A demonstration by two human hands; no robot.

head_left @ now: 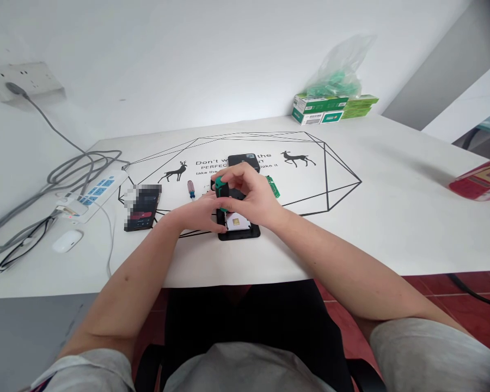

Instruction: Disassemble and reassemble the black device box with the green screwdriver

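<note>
My right hand [251, 190] is wrapped round the green and black handle of a screwdriver [221, 188], which stands upright over an opened black device casing [240, 235]. My left hand [202, 211] grips the left side of that casing, its thumb at the lower left edge. A white part with a gold square [236, 222] shows inside the casing. The screwdriver's tip and the far half of the casing are hidden by my hands. Just beyond my right hand lies a black cover [244, 161], and a green circuit board [274, 186] lies beside it to the right.
A small screwdriver [191, 189] lies left of my hands. Further left are a phone [142, 208], a power strip [100, 193] with grey cables, glasses [24, 242] and a white earphone case [68, 241]. Green boxes [322, 108] with a plastic bag stand at the back; a red package [479, 179] sits right.
</note>
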